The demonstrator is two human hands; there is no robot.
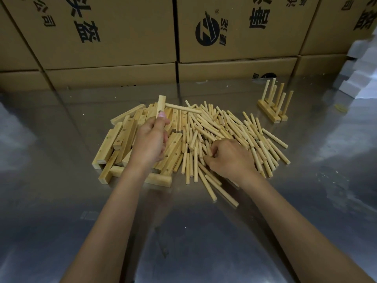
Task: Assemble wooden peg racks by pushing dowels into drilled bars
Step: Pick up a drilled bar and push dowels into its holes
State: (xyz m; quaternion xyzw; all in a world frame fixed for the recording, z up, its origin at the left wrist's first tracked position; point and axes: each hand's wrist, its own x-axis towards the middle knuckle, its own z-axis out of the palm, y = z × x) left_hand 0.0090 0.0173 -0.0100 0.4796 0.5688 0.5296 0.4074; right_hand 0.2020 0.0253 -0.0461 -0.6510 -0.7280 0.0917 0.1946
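Note:
My left hand (150,139) grips a drilled wooden bar (160,104) upright above the pile, thumb near its top. One dowel (182,109) sticks out sideways to the right from the bar's upper hole. My right hand (229,156) lies on the heap of loose dowels (234,129), fingers curled into them; whether it holds one is hidden. A heap of drilled bars (120,144) lies to the left beneath my left hand.
Finished peg racks (274,103) with upright dowels stand at the back right on the shiny metal table (183,231). Stacked cardboard boxes (126,37) wall off the far side. White foam pieces (365,74) sit at the right edge.

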